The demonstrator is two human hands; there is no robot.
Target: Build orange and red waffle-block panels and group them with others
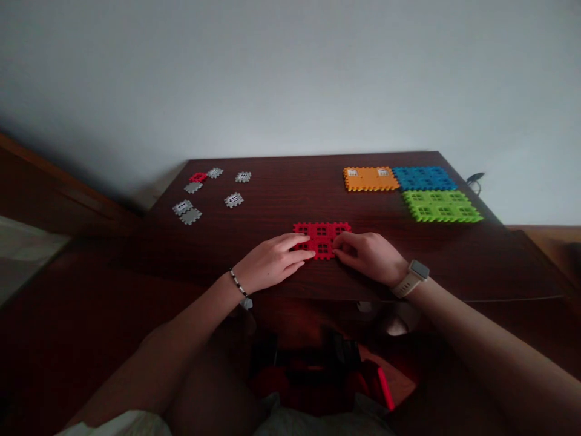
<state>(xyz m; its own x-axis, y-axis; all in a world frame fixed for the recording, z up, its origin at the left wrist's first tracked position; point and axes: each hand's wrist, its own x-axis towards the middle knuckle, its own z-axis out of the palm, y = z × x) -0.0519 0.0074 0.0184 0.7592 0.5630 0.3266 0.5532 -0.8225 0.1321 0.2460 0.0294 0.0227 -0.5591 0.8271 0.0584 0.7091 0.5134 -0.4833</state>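
Under both hands (272,263) (370,259), red plastic tiles (322,230)

**Dark table, plastic waffle-block panels lying flat**

On my feed, the dark wooden table (272,200) carries an orange panel (371,178) beside a blue panel (424,178) at far right, a green panel (442,206) just in front. A red panel (321,231) lies centrally near the front edge. Small grey tiles (233,200) and a small red tile (198,177) lie far left.

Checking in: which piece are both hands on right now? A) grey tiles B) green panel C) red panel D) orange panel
C: the left hand and right hand both touch the red plastic panel from either side.
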